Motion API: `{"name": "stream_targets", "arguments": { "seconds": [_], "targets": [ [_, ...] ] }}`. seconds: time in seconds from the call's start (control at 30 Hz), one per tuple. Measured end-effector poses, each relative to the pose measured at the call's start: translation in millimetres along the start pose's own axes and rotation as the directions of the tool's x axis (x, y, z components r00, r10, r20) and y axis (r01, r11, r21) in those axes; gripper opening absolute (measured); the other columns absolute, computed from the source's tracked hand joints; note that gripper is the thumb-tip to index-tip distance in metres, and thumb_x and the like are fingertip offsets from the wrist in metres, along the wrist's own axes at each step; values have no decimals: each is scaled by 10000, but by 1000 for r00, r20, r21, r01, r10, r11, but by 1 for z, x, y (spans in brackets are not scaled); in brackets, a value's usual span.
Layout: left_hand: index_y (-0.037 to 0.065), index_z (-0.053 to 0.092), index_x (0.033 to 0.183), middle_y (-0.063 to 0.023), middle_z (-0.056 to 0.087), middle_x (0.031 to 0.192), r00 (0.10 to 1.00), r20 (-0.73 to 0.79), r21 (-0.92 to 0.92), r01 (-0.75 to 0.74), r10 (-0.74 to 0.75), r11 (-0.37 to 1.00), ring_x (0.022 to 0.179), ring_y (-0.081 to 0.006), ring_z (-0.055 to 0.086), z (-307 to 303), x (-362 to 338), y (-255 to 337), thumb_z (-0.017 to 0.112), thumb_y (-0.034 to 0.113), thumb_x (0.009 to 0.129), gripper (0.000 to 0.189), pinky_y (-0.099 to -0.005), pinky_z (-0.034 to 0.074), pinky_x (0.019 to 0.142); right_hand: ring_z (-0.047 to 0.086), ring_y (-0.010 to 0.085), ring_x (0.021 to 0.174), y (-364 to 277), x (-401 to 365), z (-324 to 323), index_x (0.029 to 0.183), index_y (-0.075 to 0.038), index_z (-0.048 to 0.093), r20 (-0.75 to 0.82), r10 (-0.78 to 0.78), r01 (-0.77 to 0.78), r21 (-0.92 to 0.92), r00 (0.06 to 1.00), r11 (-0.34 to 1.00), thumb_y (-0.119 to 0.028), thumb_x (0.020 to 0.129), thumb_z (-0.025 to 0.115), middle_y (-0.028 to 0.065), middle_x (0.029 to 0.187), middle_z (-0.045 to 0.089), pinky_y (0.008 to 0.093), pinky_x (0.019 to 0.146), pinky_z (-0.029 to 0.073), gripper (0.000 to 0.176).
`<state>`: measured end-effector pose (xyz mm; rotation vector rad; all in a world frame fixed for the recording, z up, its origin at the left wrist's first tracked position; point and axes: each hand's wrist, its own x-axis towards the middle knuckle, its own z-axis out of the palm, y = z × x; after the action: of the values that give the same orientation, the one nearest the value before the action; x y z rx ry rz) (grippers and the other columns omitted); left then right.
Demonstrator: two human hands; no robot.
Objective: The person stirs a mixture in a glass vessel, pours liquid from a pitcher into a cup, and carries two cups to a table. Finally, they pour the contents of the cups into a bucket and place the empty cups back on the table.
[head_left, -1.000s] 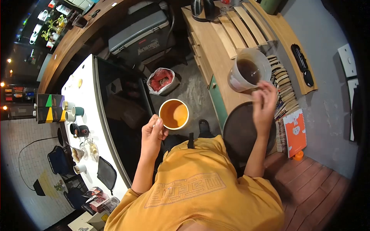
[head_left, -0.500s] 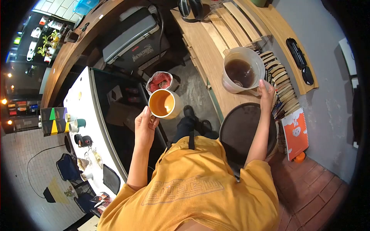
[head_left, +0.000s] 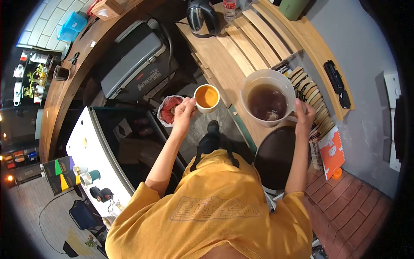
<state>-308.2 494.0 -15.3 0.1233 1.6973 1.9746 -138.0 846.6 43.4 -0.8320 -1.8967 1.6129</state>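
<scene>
My left hand (head_left: 184, 115) grips a small pale cup (head_left: 207, 98) with an orange-brown inside, held out over the floor in front of my body. With my right hand (head_left: 305, 115) I hold the handle of a large translucent jug (head_left: 267, 97) at the wooden bench. Dark brown liquid fills part of the jug. The cup is left of the jug, and the two are apart. Whether the jug rests on the bench I cannot tell. A round dark tray or lid (head_left: 275, 159) lies just below the jug, partly behind my right forearm.
A kettle (head_left: 202, 19) and a clear bottle (head_left: 229, 9) stand at the bench's far end. Beyond a lined bin (head_left: 169, 110) sits a grey cooler (head_left: 133, 60). A white counter (head_left: 95, 151) with cups is at left; a row of books (head_left: 312, 97) and an orange notebook (head_left: 331, 152) are at right.
My left hand has moved the cup to the right and slightly up, closer to the jug. The jug sits slightly lower and further left in view. The camera view has shifted.
</scene>
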Motion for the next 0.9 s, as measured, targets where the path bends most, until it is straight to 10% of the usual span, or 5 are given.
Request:
{"name": "stream_targets", "arguments": {
  "seconds": [0.47, 0.9],
  "targets": [
    [0, 504, 672, 23, 358, 731, 985, 166, 88, -61, 45, 994, 628, -63, 343, 32, 56, 4, 578, 239, 984, 400, -252, 267, 560, 312, 15, 549, -83, 5, 20, 583, -60, 416, 120, -119, 151, -313, 986, 938, -145, 905, 660, -92, 573, 365, 246, 472, 222, 413],
    [-18, 504, 668, 13, 362, 728, 972, 220, 101, -104, 80, 989, 640, -73, 355, 46, 68, 3, 563, 213, 986, 398, -268, 284, 567, 333, 37, 535, -114, 14, 33, 623, 24, 527, 188, -142, 217, -475, 972, 853, -176, 861, 699, -45, 539, 386, 267, 457, 273, 355]
  ]
}}
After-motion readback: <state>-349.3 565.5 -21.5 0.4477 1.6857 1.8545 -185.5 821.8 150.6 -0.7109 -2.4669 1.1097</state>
